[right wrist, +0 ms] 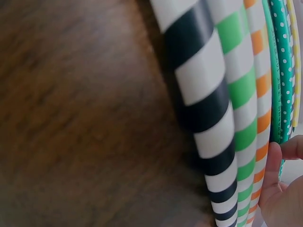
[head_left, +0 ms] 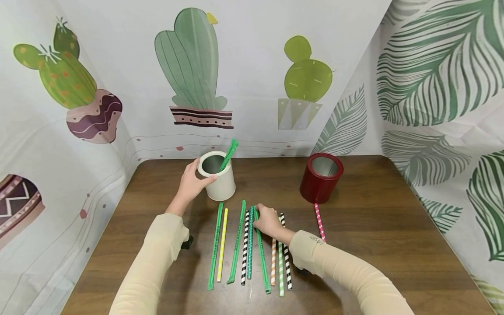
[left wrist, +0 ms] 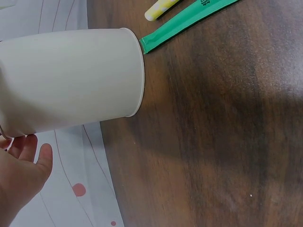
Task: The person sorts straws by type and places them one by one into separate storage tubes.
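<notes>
My left hand (head_left: 191,181) grips the rim of a white can (head_left: 221,187), its thumb over the front edge. In the left wrist view, fingertips touch the side of the can (left wrist: 75,78). One green-wrapped straw (head_left: 231,152) leans inside, its top above the rim. My right hand (head_left: 269,222) pinches the far end of another green-wrapped straw (head_left: 263,262) in the row on the table. To its left lies a teal dotted straw (head_left: 250,249); on its right are an orange-striped straw (right wrist: 263,85), a green-striped straw (right wrist: 244,94) and a black-striped straw (right wrist: 208,109).
A dark red can (head_left: 320,188) stands at the back right, with a pink dotted straw (head_left: 320,223) in front. Further left in the row lie a yellow straw (head_left: 222,245), two green-wrapped straws and a black-striped one. A printed cloth (head_left: 256,87) hangs behind the wooden table (head_left: 354,262).
</notes>
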A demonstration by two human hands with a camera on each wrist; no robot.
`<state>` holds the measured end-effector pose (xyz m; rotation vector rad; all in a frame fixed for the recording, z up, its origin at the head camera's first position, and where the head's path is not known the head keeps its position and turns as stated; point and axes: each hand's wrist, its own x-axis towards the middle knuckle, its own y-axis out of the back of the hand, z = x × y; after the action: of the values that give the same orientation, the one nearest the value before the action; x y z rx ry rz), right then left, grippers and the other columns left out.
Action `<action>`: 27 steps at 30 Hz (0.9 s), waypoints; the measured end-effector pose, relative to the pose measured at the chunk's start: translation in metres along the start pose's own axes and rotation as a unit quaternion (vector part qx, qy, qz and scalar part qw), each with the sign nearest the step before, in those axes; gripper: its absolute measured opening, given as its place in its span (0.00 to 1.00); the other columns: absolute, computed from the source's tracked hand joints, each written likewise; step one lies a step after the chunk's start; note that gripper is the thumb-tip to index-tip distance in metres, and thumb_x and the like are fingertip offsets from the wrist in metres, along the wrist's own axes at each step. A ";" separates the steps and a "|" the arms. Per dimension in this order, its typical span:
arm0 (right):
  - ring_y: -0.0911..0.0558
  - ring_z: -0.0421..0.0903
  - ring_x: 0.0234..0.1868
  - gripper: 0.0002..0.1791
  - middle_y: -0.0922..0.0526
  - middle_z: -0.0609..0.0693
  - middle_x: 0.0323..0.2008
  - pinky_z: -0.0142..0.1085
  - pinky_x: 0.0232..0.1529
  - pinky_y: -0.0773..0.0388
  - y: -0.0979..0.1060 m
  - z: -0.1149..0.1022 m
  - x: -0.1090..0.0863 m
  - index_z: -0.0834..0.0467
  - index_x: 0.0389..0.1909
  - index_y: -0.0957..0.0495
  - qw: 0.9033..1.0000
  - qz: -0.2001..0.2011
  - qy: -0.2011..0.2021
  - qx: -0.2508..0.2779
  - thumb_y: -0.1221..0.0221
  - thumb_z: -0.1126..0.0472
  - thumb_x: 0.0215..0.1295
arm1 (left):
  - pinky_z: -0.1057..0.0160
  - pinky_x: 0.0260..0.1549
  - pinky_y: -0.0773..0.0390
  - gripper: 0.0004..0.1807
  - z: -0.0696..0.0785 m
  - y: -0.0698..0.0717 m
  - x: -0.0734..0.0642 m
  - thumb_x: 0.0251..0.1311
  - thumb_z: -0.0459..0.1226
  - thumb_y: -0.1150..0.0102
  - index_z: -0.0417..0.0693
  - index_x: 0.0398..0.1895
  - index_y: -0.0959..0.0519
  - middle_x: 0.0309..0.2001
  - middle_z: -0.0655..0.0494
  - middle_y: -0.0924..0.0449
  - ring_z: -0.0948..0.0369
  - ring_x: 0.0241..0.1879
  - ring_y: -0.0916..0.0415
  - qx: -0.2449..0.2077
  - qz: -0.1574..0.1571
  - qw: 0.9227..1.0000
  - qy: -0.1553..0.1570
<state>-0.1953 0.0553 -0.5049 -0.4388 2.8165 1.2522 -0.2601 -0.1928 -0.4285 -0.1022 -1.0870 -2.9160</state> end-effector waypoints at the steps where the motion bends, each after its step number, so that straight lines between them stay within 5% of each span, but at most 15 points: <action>1: 0.43 0.40 0.10 0.26 0.34 0.47 0.09 0.30 0.14 0.44 0.000 0.000 0.000 0.64 0.53 0.33 1.000 -0.001 -0.001 0.000 0.44 0.69 0.49 | 0.44 0.59 0.46 0.51 0.000 0.000 0.000 0.45 0.53 0.38 0.43 0.68 0.53 0.67 0.43 0.53 0.46 0.65 0.52 0.002 -0.002 1.000 0.001; 13: 0.47 0.40 0.09 0.29 0.41 0.45 0.07 0.30 0.12 0.47 0.000 -0.003 0.002 0.63 0.56 0.35 1.000 -0.018 -0.013 -0.001 0.46 0.71 0.49 | 0.41 0.58 0.48 0.54 0.001 0.000 -0.002 0.42 0.61 0.41 0.43 0.67 0.52 0.67 0.42 0.54 0.43 0.65 0.53 -0.010 0.005 1.000 -0.008; 21: 0.39 0.41 0.12 0.28 0.26 0.51 0.18 0.31 0.13 0.43 -0.002 -0.005 0.002 0.62 0.55 0.34 1.000 -0.009 -0.013 -0.016 0.44 0.70 0.48 | 0.45 0.59 0.47 0.50 0.001 0.000 0.001 0.46 0.53 0.39 0.42 0.67 0.53 0.67 0.43 0.53 0.46 0.65 0.53 0.003 -0.002 1.000 0.005; 27: 0.32 0.44 0.18 0.23 0.24 0.53 0.25 0.32 0.17 0.36 -0.001 -0.006 0.002 0.63 0.48 0.30 1.000 -0.006 -0.023 -0.018 0.41 0.67 0.47 | 0.45 0.59 0.46 0.50 0.003 0.001 -0.001 0.45 0.53 0.39 0.42 0.67 0.53 0.67 0.43 0.53 0.46 0.65 0.53 0.002 -0.003 1.000 0.005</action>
<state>-0.1960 0.0499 -0.5013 -0.4234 2.7538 1.2941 -0.2589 -0.1916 -0.4262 -0.0842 -1.0921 -2.9168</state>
